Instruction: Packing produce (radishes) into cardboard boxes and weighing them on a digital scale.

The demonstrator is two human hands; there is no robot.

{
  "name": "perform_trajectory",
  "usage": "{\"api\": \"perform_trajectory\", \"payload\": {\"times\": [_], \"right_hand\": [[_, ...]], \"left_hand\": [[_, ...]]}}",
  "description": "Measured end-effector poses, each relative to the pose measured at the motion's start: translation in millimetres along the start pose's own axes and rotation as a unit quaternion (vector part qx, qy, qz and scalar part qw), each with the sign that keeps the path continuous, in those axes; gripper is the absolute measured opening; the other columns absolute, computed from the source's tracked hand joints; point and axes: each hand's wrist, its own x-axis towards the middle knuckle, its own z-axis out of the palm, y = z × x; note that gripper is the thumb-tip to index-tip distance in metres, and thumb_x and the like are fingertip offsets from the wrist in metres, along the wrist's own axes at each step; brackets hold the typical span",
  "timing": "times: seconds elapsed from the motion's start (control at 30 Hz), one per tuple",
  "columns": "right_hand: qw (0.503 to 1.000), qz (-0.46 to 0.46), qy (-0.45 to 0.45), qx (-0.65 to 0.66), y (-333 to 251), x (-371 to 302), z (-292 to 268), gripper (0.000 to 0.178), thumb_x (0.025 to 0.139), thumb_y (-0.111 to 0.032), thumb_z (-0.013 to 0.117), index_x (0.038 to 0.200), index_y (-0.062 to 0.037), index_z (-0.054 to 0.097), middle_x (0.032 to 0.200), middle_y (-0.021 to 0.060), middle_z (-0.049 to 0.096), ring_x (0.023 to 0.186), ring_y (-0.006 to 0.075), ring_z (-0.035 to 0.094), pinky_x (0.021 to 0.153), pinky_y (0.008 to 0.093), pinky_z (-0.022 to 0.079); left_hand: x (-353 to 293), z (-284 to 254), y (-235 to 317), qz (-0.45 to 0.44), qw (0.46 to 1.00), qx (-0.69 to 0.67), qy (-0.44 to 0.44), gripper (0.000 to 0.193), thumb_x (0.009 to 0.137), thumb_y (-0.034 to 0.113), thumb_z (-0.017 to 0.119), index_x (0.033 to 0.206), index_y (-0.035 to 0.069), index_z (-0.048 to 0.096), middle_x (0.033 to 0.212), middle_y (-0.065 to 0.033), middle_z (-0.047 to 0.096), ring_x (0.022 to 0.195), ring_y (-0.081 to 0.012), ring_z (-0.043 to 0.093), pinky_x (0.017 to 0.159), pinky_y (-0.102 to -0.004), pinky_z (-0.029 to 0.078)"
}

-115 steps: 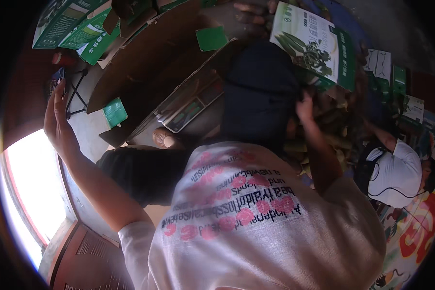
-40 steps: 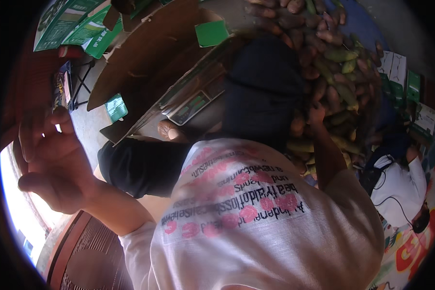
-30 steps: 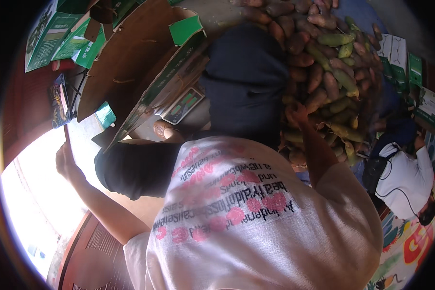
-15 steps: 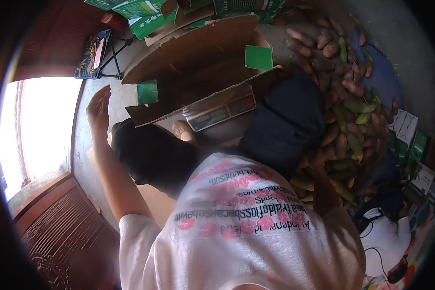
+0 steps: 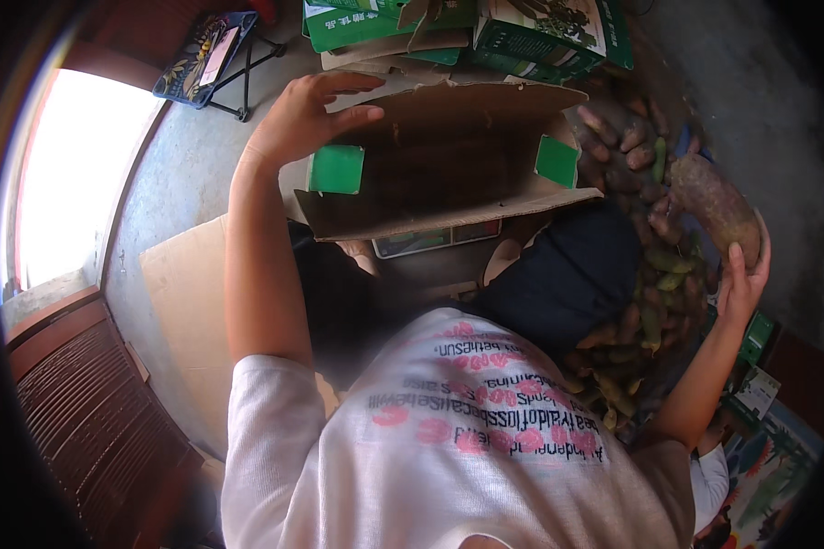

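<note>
On the right my right hand (image 5: pixel 742 274) is closed around the lower end of a large reddish-brown tuber (image 5: pixel 712 201), like a sweet potato, and holds it up over the heap. My left hand (image 5: pixel 311 114) is raised at the left end of an open cardboard box (image 5: pixel 485 114), thumb and fingers apart, holding nothing. Green inner flaps stick up at both ends of the box, and its inside is dark. A scale (image 5: pixel 435 238) shows from under the box's near edge, in front of my knees.
A heap of reddish and green tubers (image 5: pixel 650 261) lies on the floor to my right. Green printed boxes (image 5: pixel 549 37) stand at the back. A folding stool (image 5: pixel 206 59) is far left, near a bright doorway; flat cardboard (image 5: pixel 188 311) lies at my left. Part of another person (image 5: pixel 709 480) shows lower right.
My right hand has come up from the heap with the large tuber. My left hand has moved right to the box's left end. The whole view has shifted slightly.
</note>
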Motion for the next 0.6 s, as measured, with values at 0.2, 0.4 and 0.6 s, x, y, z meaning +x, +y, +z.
{"api": "perform_trajectory", "payload": {"times": [0.2,0.4,0.6], "right_hand": [[0.890,-0.164,-0.378,-0.197,-85.7,57.6,202.0,0.068,0.074,-0.009,0.083,0.138,-0.0031,0.058,0.131,0.0122,0.064,0.122,0.0268,0.063,0.105,0.0378,0.049],[0.648,-0.232,-0.629,-0.361,-8.2,59.7,362.7,0.063,0.074,-0.015,0.083,0.131,-0.0057,0.060,0.127,0.0159,0.064,0.114,0.0380,0.064,0.099,0.0451,0.053],[0.328,-0.305,-0.709,-0.545,101.1,27.1,446.6,0.050,0.087,-0.018,0.075,0.134,-0.0090,0.062,0.121,0.0186,0.067,0.111,0.0388,0.065,0.097,0.0495,0.053]], "left_hand": [[-8.1,11.3,-17.2,-0.019,0.999,-0.024,0.045,0.029,0.086,0.024,0.080,0.112,0.010,0.078,0.104,-0.0131,0.077,0.097,-0.0324,0.073,0.089,-0.0395,0.056],[-7.0,12.9,-17.2,-0.016,0.997,0.053,0.047,0.021,0.088,0.016,0.077,0.106,0.005,0.077,0.093,-0.0168,0.075,0.085,-0.0352,0.072,0.079,-0.0410,0.057],[-9.7,13.1,-21.9,-0.001,0.997,0.055,0.051,0.016,0.087,0.015,0.075,0.102,0.008,0.078,0.089,-0.0154,0.074,0.084,-0.0365,0.069,0.078,-0.0427,0.056]]}}
